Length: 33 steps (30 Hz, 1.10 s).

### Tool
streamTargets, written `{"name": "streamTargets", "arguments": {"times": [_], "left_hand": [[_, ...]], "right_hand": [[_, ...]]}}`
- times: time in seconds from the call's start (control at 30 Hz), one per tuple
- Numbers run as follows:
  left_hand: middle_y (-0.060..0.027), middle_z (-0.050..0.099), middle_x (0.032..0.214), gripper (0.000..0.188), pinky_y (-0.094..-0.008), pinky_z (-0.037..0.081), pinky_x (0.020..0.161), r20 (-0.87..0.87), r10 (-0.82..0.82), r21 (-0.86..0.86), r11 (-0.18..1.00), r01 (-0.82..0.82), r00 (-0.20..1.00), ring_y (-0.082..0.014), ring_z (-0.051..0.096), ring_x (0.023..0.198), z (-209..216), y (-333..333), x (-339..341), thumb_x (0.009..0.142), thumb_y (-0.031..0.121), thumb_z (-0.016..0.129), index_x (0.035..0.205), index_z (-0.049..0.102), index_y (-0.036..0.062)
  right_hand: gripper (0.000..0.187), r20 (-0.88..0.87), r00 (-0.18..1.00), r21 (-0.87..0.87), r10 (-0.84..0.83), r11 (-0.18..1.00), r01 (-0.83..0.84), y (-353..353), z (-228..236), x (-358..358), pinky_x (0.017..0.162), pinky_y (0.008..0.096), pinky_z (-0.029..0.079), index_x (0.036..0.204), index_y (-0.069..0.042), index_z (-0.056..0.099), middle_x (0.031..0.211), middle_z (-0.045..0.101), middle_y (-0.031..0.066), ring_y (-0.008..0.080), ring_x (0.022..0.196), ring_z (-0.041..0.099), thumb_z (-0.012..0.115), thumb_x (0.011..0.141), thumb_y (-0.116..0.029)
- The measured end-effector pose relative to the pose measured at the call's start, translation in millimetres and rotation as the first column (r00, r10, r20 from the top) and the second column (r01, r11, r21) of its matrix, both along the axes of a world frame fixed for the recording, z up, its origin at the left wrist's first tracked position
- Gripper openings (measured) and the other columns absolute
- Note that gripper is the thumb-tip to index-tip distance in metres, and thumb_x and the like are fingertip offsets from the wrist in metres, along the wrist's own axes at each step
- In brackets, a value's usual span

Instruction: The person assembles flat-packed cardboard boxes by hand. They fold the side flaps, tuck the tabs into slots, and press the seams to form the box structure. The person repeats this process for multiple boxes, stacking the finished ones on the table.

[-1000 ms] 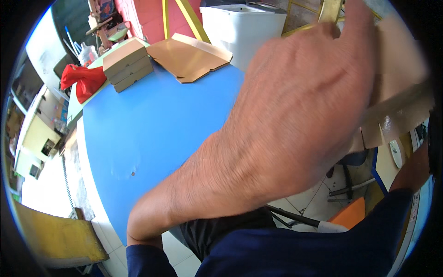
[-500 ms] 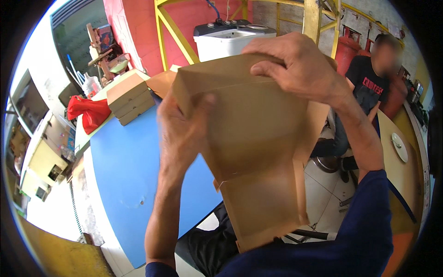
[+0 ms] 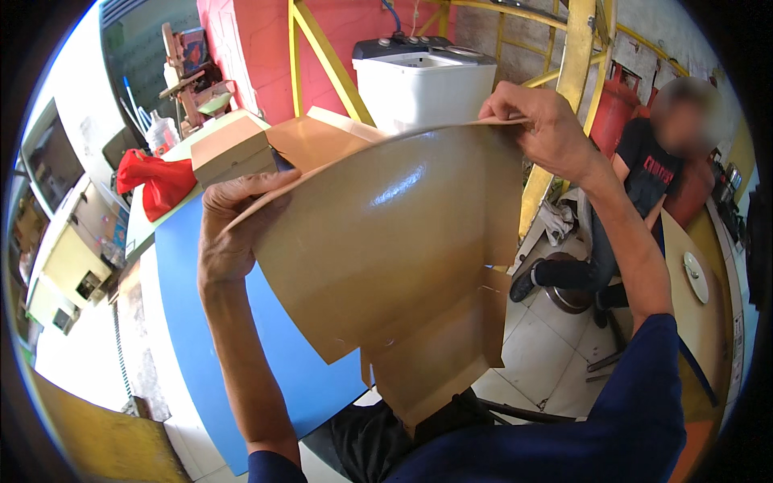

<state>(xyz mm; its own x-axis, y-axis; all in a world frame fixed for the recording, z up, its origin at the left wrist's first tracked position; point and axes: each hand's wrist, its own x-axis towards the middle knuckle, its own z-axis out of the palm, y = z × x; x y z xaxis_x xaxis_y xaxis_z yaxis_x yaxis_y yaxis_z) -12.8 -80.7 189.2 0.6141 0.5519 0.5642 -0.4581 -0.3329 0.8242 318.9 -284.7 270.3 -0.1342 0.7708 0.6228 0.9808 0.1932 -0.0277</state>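
Note:
A brown cardboard box blank hangs in front of me, its upper panel spread wide and bowed, with light glinting off the surface. My left hand pinches its upper left edge, thumb on the near side. At the upper right edge, my right hand grips the cardboard between thumb and bent fingers. Below, a narrower creased panel with small side flaps drops toward my lap. Past my left hand, folded brown boxes are stacked on the table beside more flat cardboard.
A blue tabletop lies under my left arm, with a red plastic bag at its far end. Beyond stand a white washing machine and a yellow metal frame. To the right, a person sits near a table with a white plate.
My left hand has moved left along with its edge, and the upper panel, folded up at the sides before, is now opened out wide. My right hand has shifted slightly right and lower.

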Motion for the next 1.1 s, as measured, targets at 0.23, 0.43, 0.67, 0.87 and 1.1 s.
{"name": "streamTargets", "arguments": {"times": [0.23, 0.43, 0.67, 0.87, 1.1], "left_hand": [[-0.0112, 0.073, 0.089, 0.013, -0.0257, 0.057, 0.069, 0.120, -0.028, 0.055, 0.998, 0.021, 0.992, -0.0154, 0.069, 0.076, -9, 21, 2, 0.070, -0.010, 0.077, 0.080, 0.075, -0.0009], [-0.0063, 0.070, 0.082, 0.013, -0.0238, 0.049, 0.064, -0.003, 0.121, 0.314, 0.943, -0.114, 0.993, -0.0102, 0.063, 0.074, 4, -12, 4, 0.067, -0.010, 0.072, 0.075, 0.074, -0.0005], [-0.0076, 0.071, 0.085, 0.016, -0.0288, 0.053, 0.073, 0.062, -0.052, -0.247, 0.967, 0.066, 0.997, -0.0149, 0.067, 0.089, 27, -29, -7, 0.087, 0.003, 0.071, 0.102, 0.066, 0.0022], [-0.0055, 0.070, 0.078, 0.013, -0.0252, 0.048, 0.067, -0.373, 0.403, 0.314, 0.902, -0.295, 0.836, -0.0086, 0.062, 0.075, 37, -71, -20, 0.089, 0.006, 0.070, 0.100, 0.069, -0.0020], [-0.0021, 0.065, 0.071, 0.017, -0.0232, 0.043, 0.063, -0.309, 0.411, 0.273, 0.902, -0.334, 0.858, -0.0064, 0.054, 0.066, 41, -64, -39, 0.089, 0.011, 0.073, 0.087, 0.072, -0.0058]], "right_hand": [[0.023, 0.370, 0.917, 0.293, -0.147, 0.956, 0.035, 29, 1, -37, 0.088, 0.0392, 0.052, 0.110, -0.003, 0.061, 0.104, 0.067, 0.0153, 0.0355, 0.103, 0.064, 0.058, 0.087, -0.007], [0.025, -0.080, 0.989, -0.382, 0.121, 0.913, -0.142, 80, -1, -136, 0.087, 0.0403, 0.052, 0.114, -0.004, 0.066, 0.103, 0.070, 0.0155, 0.0350, 0.095, 0.066, 0.059, 0.095, -0.019], [0.022, -0.213, 0.964, -0.435, 0.162, 0.867, -0.242, 90, -17, -136, 0.081, 0.0417, 0.051, 0.095, -0.006, 0.073, 0.091, 0.070, 0.0160, 0.0322, 0.085, 0.067, 0.066, 0.091, -0.027], [0.007, -0.154, 0.901, -0.172, 0.406, 0.887, -0.429, 69, -20, -148, 0.063, 0.0345, 0.049, 0.089, 0.000, 0.070, 0.074, 0.066, 0.0153, 0.0249, 0.064, 0.062, 0.069, 0.086, -0.006], [0.013, -0.151, 0.917, -0.221, 0.369, 0.892, -0.395, 56, 0, -129, 0.073, 0.0408, 0.050, 0.088, -0.001, 0.073, 0.081, 0.067, 0.0178, 0.0312, 0.079, 0.066, 0.071, 0.079, -0.011]]}}
